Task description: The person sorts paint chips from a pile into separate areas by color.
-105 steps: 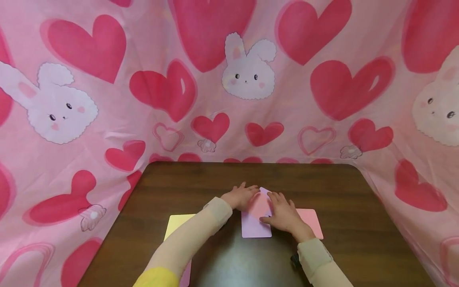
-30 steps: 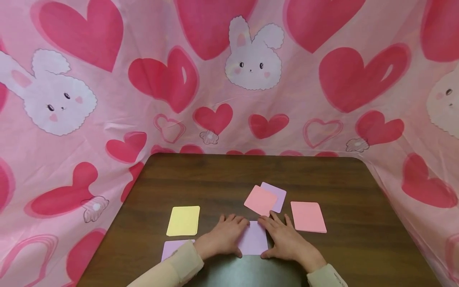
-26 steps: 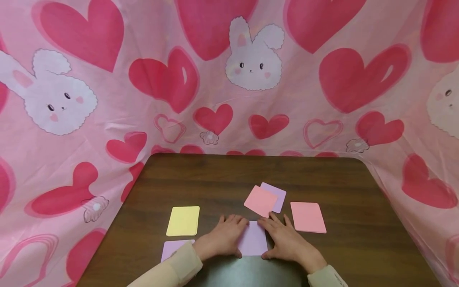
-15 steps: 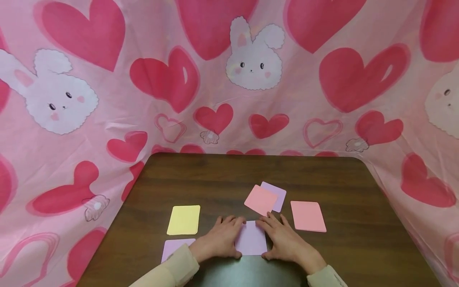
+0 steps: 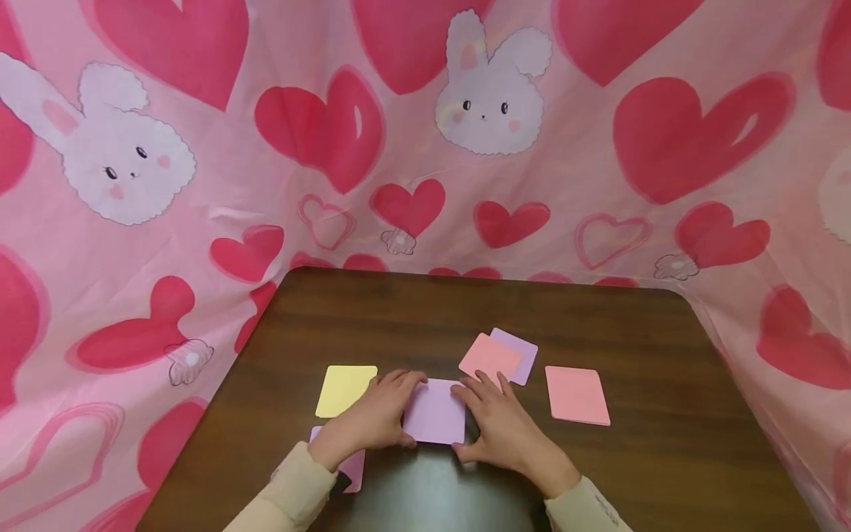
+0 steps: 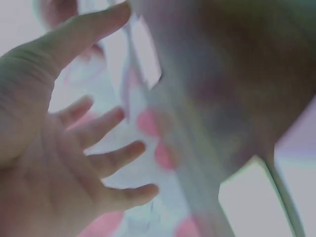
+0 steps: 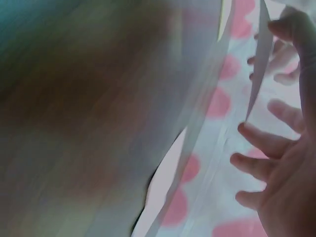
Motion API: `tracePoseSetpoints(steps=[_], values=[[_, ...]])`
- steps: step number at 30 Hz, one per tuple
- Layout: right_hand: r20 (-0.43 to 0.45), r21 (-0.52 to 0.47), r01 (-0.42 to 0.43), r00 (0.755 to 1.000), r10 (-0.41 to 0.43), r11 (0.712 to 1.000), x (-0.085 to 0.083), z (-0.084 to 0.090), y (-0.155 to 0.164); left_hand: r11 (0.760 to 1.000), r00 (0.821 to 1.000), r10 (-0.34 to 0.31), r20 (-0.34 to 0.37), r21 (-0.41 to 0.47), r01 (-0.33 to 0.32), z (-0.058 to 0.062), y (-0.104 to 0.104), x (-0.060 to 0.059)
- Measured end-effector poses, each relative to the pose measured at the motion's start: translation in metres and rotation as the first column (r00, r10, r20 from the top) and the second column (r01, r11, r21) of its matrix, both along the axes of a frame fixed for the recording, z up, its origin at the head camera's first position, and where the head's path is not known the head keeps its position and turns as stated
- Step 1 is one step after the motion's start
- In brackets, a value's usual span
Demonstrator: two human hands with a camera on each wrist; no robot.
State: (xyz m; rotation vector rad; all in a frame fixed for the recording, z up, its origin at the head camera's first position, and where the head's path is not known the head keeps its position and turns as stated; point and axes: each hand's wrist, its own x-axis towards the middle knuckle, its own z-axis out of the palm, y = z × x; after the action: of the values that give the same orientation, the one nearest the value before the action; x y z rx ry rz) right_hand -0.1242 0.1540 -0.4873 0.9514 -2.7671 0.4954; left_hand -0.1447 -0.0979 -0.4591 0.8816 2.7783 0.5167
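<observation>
Over the last few seconds both hands have drawn the lilac card [image 5: 434, 421] back from the pink card [image 5: 490, 357] and purple card [image 5: 521, 352], which now lie uncovered. In the past second the left hand [image 5: 369, 424] and right hand [image 5: 497, 428] slid it leftward.

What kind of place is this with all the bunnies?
Probably a small craft corner: a brown table with coloured paper squares, one lilac square between both hands, and pink bunny-and-heart cloth hung all round.
</observation>
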Motion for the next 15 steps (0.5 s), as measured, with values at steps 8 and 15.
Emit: tracePoseSetpoints(steps=[8,15], values=[[-0.047,0.099,-0.066,0.996,0.071,0.993,0.004,0.015,-0.072,0.982,0.983,0.182,0.035,0.036,-0.183,0.028,-0.068,0.026],[-0.015,0.153,-0.127,0.991,0.131,0.980,0.012,0.009,-0.127,0.952,0.952,0.305,-0.002,-0.010,-0.305,0.024,-0.109,0.054]])
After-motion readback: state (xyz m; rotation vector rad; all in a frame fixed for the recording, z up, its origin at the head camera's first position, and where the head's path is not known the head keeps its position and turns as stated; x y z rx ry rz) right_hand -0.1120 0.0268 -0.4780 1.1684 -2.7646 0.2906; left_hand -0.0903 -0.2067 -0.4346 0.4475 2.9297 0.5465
